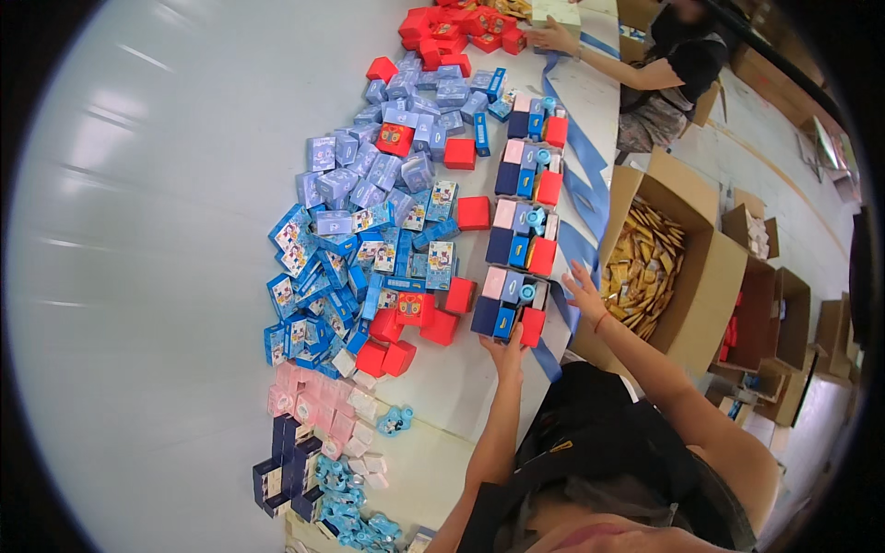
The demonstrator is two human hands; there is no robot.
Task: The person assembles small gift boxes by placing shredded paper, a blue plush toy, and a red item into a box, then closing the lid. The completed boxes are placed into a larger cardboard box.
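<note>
Four open boxes packed with small cartons stand in a row on the table. My left hand [510, 354] is at the near side of the nearest packed box [499, 304], its fingers against the wall below a red carton [532, 327]. Fingers spread, my right hand [585, 294] hovers just right of that box, beside a blue ribbon [565, 312]. Each packed box holds pink, lilac, navy, blue and red cartons and a light-blue plastic item [527, 293]. Just beyond is the second packed box [520, 235].
Heaps of lilac cartons [377, 173], blue cartons [325, 276] and red boxes [442, 34] cover the table's left side. Pink cartons [325, 401] and navy boxes [289, 463] lie nearer. A cardboard carton [698, 276] of yellow packets stands at right. A co-worker [674, 69] handles a pale box [557, 17].
</note>
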